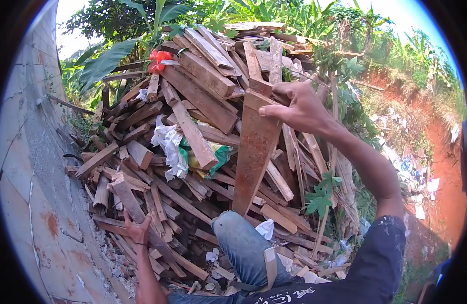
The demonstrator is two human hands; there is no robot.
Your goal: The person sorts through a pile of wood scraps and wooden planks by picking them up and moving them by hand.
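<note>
My right hand (pixel 294 106) grips the top end of a wide brown plank (pixel 256 147), thumb on its near face. The plank stands nearly upright, its lower end by my bent knee (pixel 243 238) in blue jeans. At the lower left, my left hand (pixel 137 230) touches a long wooden beam (pixel 128 197) in the pile, its thumb and fingers spread apart. Whether its palm grips any wood I cannot tell. Around both hands lies a large heap of loose wood pieces (pixel 203 76).
A grey wall (pixel 31 167) rises on the left. White and green sacking (pixel 170 147) and a red plastic bag (pixel 158 61) lie among the wood. Leafy plants (pixel 112 61) grow behind. On the right, a red earth bank (pixel 441 167) has scattered litter.
</note>
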